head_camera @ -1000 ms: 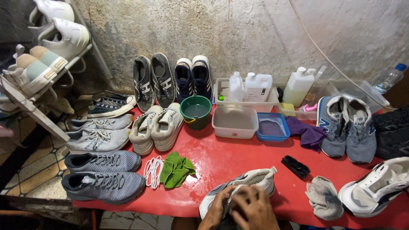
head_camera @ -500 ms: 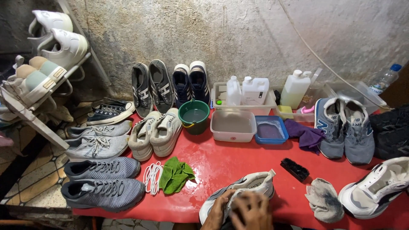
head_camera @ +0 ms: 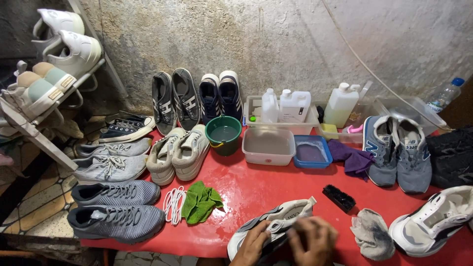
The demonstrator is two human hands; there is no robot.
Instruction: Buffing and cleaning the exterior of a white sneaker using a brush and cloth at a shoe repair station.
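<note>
Hands: my left hand (head_camera: 253,244) grips the white-and-grey sneaker (head_camera: 276,224), bottom centre of frame; my right hand (head_camera: 313,241) closes over its upper. Light, soft-sided, probably wet; best held by the sole.

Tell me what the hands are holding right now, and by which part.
Both hands grip the white and grey sneaker at the table's near edge: left hand on its side, right hand over its heel end.

Both hands, left hand (head_camera: 252,245) and right hand (head_camera: 313,240), on white-grey sneaker (head_camera: 276,224), red table (head_camera: 276,182) front edge.
</note>
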